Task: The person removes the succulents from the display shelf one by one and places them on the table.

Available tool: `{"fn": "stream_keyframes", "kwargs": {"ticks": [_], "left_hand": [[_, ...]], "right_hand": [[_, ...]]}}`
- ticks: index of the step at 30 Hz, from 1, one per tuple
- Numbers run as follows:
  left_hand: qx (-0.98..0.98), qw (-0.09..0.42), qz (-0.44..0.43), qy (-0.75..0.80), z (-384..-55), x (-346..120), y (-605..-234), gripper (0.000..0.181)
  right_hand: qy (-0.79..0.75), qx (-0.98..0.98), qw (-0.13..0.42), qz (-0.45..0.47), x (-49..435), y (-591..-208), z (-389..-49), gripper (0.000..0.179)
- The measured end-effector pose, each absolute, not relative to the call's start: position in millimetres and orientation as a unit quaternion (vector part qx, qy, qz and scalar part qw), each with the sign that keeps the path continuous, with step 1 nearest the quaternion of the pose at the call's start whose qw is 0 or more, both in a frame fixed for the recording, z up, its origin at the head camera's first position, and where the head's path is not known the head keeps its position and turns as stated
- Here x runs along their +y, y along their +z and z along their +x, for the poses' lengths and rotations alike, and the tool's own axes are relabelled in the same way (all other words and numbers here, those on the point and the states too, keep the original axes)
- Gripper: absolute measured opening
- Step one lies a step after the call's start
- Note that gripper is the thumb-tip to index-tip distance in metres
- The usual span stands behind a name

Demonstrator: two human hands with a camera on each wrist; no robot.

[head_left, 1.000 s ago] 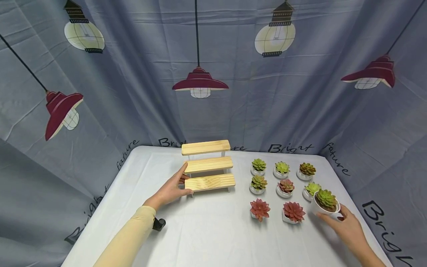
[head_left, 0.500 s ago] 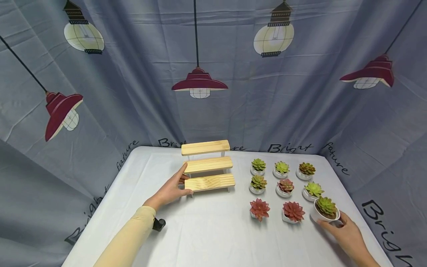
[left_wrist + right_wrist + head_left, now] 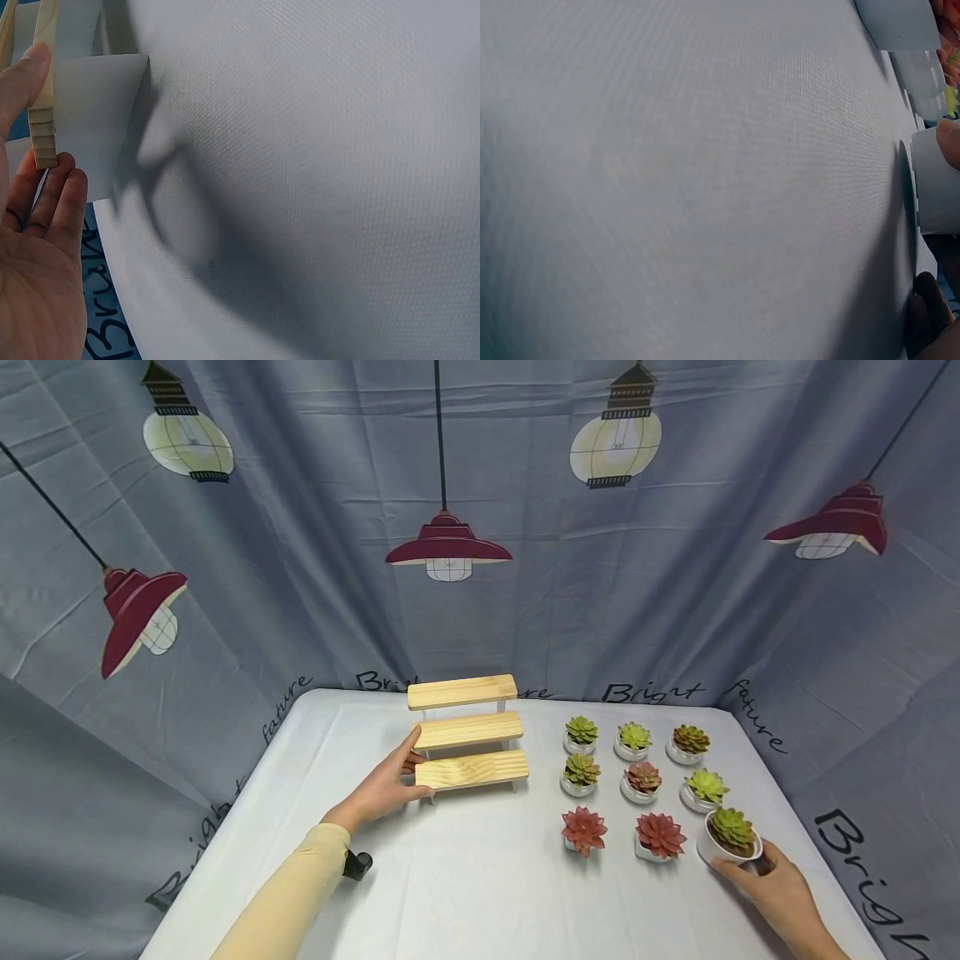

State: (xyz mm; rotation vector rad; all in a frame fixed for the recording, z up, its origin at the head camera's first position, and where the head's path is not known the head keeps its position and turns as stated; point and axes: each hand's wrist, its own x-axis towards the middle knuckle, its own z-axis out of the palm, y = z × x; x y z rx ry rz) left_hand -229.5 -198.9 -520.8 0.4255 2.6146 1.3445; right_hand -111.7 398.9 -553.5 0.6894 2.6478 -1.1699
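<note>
My left hand [image 3: 378,789] grips the left end of a three-tier wooden display stand [image 3: 472,769] on the white table. In the left wrist view the thumb lies on one face of a shelf board [image 3: 43,97], with fingers at its other side and the white leg panel beside it. At the right, my right hand [image 3: 783,889] holds a green succulent in a white pot [image 3: 732,833], thumb and fingers around the pot's side. The right wrist view shows the white pot wall [image 3: 936,187] close at the tabletop, with the plant out of sight.
Left of the held pot stand two red succulents [image 3: 661,837] in white pots. Behind them are several small succulents, including a lime-green one [image 3: 707,786] right by the held pot. A black object [image 3: 358,865] shows beside the left forearm. A grey printed curtain [image 3: 540,610] surrounds the table.
My right hand has lowered the potted succulent and brought it slightly left, its pot now more upright. The left hand stays on the stand.
</note>
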Motion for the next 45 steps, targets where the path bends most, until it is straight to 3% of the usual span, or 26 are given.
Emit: {"fn": "stream_keyframes", "kwargs": {"ticks": [18, 35, 38, 45], "left_hand": [[0.879, 0.089, 0.139, 0.447, -229.1, -200.9, -521.5, 0.116], [0.866, 0.086, 0.154, 0.467, -234.6, -201.1, -523.5, 0.116], [0.867, 0.086, 0.149, 0.467, -233.4, -203.2, -523.1, 0.118], [0.88, 0.09, 0.124, 0.45, -227.2, -217.7, -512.2, 0.11]], "right_hand": [[-0.384, 0.898, 0.091, 0.193, 400.1, -558.1, -111.9, 0.122], [-0.402, 0.894, 0.064, 0.187, 401.1, -561.1, -107.3, 0.129], [-0.407, 0.894, 0.038, 0.183, 399.7, -558.5, -103.2, 0.122], [-0.394, 0.902, -0.05, 0.168, 402.7, -545.2, -95.9, 0.082]]}}
